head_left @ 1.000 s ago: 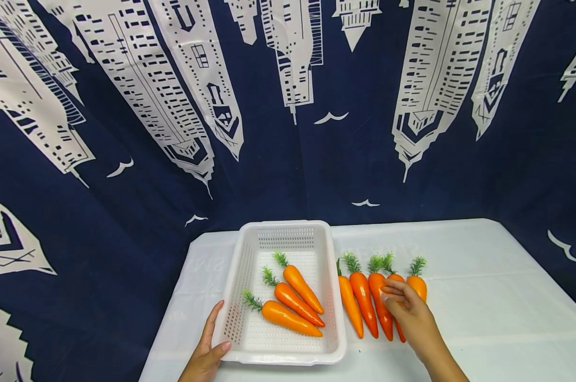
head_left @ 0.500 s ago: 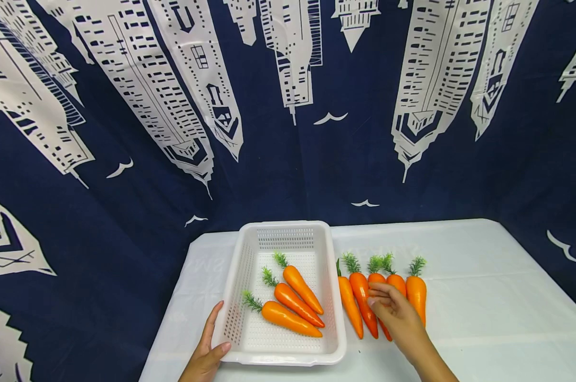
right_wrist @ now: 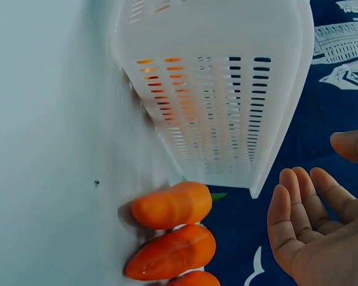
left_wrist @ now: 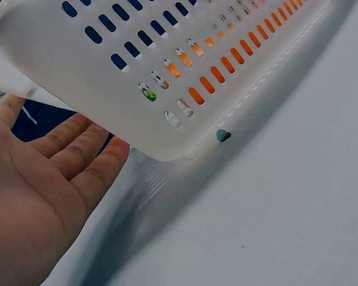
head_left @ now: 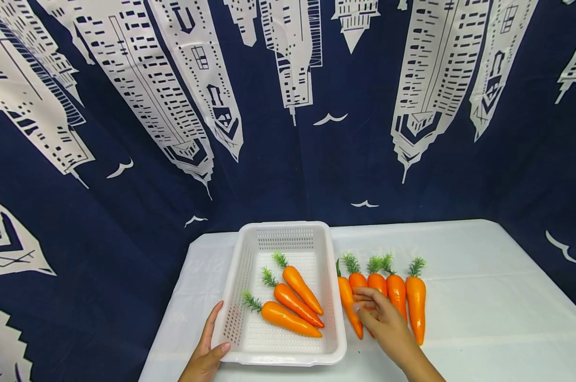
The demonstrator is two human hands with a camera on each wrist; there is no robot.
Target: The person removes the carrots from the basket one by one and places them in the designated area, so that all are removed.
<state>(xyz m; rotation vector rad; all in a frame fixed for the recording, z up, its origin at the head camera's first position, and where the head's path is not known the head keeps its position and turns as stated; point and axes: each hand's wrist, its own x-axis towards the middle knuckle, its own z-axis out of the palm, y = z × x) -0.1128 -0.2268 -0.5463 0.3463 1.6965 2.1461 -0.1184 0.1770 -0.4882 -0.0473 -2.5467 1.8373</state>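
A white plastic basket [head_left: 333, 339] with slotted walls stands on the table, holding three orange carrots [head_left: 291, 319] with green tops. My left hand [head_left: 206, 351] touches its near left corner, thumb at the rim and fingers fairly straight along the outside; the left wrist view shows these fingers [left_wrist: 86, 158] beside the wall. Right of the basket, several more carrots [head_left: 416, 302] lie in a row. Over the left part of that row is my right hand [head_left: 381, 321], empty, fingers loosely bent, partly covering carrots. In the right wrist view its fingertips [right_wrist: 280, 202] are apart from the carrots [right_wrist: 173, 205].
A white cloth covers the table [head_left: 483, 297], which extends to the right of the row. Behind it hangs a dark blue cloth [head_left: 288, 185] with white buildings and birds. A small dark speck [left_wrist: 224, 136] lies on the table near the basket.
My right hand has moved left along the row, from near its right end toward the basket, uncovering the carrots on the right. My left hand, the basket and the carrots have stayed put.
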